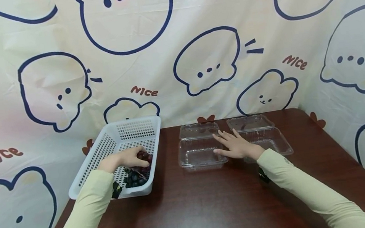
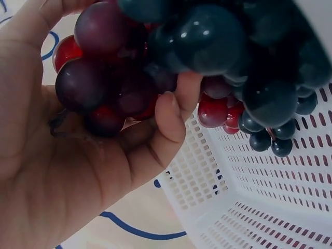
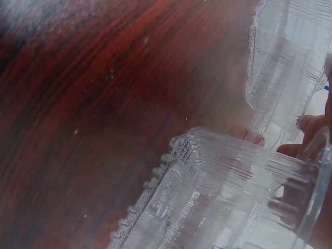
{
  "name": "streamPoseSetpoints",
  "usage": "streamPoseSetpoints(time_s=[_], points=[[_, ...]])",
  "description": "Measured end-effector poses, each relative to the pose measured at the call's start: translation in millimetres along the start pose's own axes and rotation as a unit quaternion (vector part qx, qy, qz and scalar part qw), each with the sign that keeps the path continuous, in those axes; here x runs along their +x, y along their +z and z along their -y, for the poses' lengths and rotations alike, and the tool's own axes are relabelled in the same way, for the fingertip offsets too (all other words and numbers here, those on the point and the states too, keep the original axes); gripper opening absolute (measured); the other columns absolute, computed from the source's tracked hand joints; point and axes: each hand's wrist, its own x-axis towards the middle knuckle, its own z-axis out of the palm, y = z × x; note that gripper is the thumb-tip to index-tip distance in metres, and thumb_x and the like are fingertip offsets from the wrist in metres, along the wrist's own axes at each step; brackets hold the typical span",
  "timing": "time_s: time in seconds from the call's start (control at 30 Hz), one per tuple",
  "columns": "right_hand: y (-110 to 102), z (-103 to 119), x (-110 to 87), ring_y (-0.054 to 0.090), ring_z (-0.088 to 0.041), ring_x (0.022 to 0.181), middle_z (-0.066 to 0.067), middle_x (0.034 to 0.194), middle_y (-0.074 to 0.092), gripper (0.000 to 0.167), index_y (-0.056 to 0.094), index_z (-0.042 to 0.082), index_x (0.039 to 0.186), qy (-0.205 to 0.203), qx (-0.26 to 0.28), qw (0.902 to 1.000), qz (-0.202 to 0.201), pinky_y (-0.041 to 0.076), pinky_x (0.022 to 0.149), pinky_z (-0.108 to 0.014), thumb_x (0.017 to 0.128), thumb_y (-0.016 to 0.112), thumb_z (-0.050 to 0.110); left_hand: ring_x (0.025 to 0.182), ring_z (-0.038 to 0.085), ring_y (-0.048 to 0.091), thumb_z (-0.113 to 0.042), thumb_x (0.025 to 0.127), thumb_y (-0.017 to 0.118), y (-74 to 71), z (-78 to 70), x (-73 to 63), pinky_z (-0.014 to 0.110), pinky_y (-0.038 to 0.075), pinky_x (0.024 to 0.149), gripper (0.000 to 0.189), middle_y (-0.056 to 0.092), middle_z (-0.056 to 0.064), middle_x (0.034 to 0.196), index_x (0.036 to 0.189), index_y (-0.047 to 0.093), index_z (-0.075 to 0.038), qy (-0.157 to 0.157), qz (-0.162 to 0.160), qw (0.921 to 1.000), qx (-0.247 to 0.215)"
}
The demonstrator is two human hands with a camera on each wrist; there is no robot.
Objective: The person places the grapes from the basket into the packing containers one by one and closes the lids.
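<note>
My left hand (image 1: 126, 158) reaches into a white perforated basket (image 1: 137, 125) and holds a bunch of dark red grapes (image 2: 111, 67), its fingers curled around the fruit. Against that bunch, in the left wrist view, hang blue-black grapes (image 2: 210, 39), which lie at the basket's near end in the head view. My right hand (image 1: 236, 146) has its fingers spread over two clear plastic clamshell boxes with raised lids, a left box (image 1: 198, 152) and a right box (image 1: 274, 140). Only part of its fingers (image 3: 314, 129) shows at the right wrist view's edge, behind clear plastic; contact is uncertain.
Both boxes and the basket stand on a dark red-brown wooden table (image 1: 195, 212), the basket at the left. Behind the table hangs a pale cloth (image 1: 162, 66) printed with cartoon bears. It also covers the sides.
</note>
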Motion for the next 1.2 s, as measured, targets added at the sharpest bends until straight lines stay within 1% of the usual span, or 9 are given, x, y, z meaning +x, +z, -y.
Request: streamPoseSetpoints(time_s=[0.13,0.27,0.5,0.57,0.7,0.77,0.9,1.1,1.2], points=[[0.5,-0.1,0.6,0.015,-0.031,0.141,-0.014,0.154,0.015,0.076,0.014,0.02,0.15,0.001,-0.001,1.0,0.0,-0.003,0.11,-0.058,0.091,0.032,0.064,0.092,0.023,0.055,-0.031,0.08,0.066,-1.5,2.2,-0.7,0.036,0.051,0.073,0.053,0.055,0.015,0.108,0.12,0.049,-0.001,0.019,-0.007,0.9998,0.007],[0.1,0.0,0.4,0.015,-0.031,0.141,-0.015,0.154,0.016,0.076,0.015,0.02,0.15,0.001,-0.002,1.0,-0.004,-0.002,0.11,-0.059,0.091,0.033,0.064,0.092,0.023,0.055,-0.03,0.079,0.067,-1.8,2.1,-0.8,0.037,0.051,0.074,0.053,0.056,0.015,0.107,0.12,0.049,0.0,0.031,-0.013,0.9994,0.011],[-0.3,0.6,-0.4,0.015,-0.031,0.141,-0.014,0.154,0.015,0.074,0.014,0.021,0.15,0.001,-0.002,1.0,-0.004,-0.001,0.11,-0.058,0.091,0.033,0.063,0.093,0.023,0.055,-0.031,0.079,0.066,-3.3,2.7,-0.9,0.04,0.048,0.082,0.053,0.057,0.013,0.108,0.12,0.05,-0.002,0.028,-0.023,0.9991,0.024],[0.0,0.4,-0.3,0.015,-0.031,0.141,-0.014,0.154,0.015,0.074,0.014,0.021,0.15,0.002,-0.002,1.0,-0.004,-0.001,0.11,-0.058,0.091,0.033,0.063,0.094,0.023,0.055,-0.031,0.079,0.067,-3.8,3.2,-1.2,0.041,0.048,0.083,0.053,0.057,0.013,0.108,0.12,0.05,-0.002,0.035,-0.025,0.9988,0.023],[0.8,0.0,0.2,0.015,-0.03,0.141,-0.014,0.154,0.015,0.074,0.014,0.022,0.15,0.002,-0.003,1.0,-0.004,-0.001,0.11,-0.058,0.091,0.033,0.063,0.095,0.023,0.055,-0.031,0.078,0.067,-3.9,4.1,-2.4,0.04,0.048,0.082,0.053,0.058,0.013,0.108,0.12,0.05,-0.002,0.049,-0.031,0.9981,0.019],[1.2,-0.4,0.4,0.015,-0.03,0.141,-0.014,0.154,0.015,0.075,0.014,0.022,0.15,0.003,-0.003,1.0,-0.004,-0.001,0.11,-0.058,0.091,0.033,0.063,0.095,0.024,0.056,-0.03,0.078,0.067,-4.0,4.2,-3.0,0.04,0.05,0.079,0.054,0.057,0.015,0.11,0.121,0.049,-0.001,0.054,-0.029,0.9981,0.009],[1.5,-0.8,0.6,0.015,-0.03,0.141,-0.013,0.154,0.015,0.075,0.013,0.022,0.15,0.005,-0.004,1.0,-0.005,-0.001,0.11,-0.058,0.091,0.033,0.063,0.096,0.026,0.056,-0.029,0.079,0.068,-5.0,3.9,-4.5,0.039,0.052,0.076,0.055,0.056,0.017,0.112,0.122,0.048,-0.001,0.051,-0.028,0.9983,-0.004],[1.6,-0.8,0.8,0.014,-0.029,0.142,-0.012,0.155,0.013,0.075,0.012,0.023,0.15,0.007,-0.005,1.0,-0.001,-0.002,0.11,-0.057,0.091,0.033,0.064,0.097,0.026,0.055,-0.029,0.079,0.068,-5.1,4.7,-4.8,0.038,0.051,0.075,0.053,0.056,0.017,0.113,0.121,0.049,-0.002,0.051,-0.039,0.9979,0.004],[1.0,-0.8,0.7,0.014,-0.029,0.142,-0.012,0.155,0.013,0.075,0.012,0.023,0.15,0.008,-0.006,0.9999,0.001,-0.002,0.11,-0.058,0.091,0.033,0.064,0.096,0.026,0.055,-0.029,0.079,0.068,-5.7,4.3,-5.2,0.039,0.052,0.075,0.053,0.057,0.017,0.112,0.12,0.049,-0.002,0.06,-0.043,0.9972,0.005]])
